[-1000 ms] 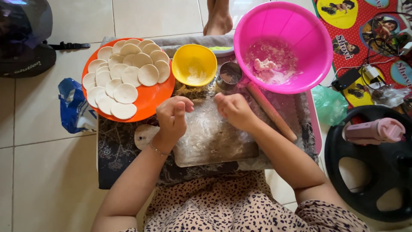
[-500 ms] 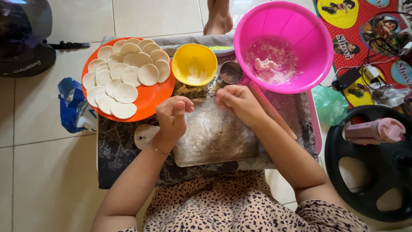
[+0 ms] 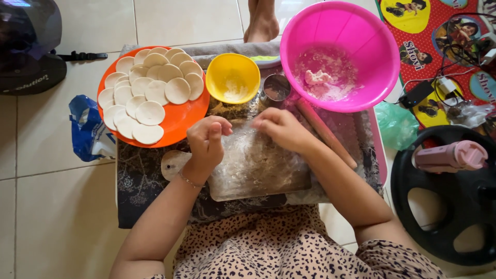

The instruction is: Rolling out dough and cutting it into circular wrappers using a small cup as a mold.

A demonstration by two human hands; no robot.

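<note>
floured board (image 3: 258, 170) beneath both hands' fingers (image 3: 219, 125)

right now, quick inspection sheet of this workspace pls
surface: floured cutting board under plastic, on a dark patterned cloth.
job's things: orange plate of dough rounds, yellow bowl, pink bowl with dough scraps, metal cutter, rolling pin.
clutter: blue bag, green bag, pink bottle.
grippers: left hand and right hand over the board, fingers curled.
cables: wires and charger on the red mat.
surroundings: tiled floor, helmet, someone's foot.
</note>
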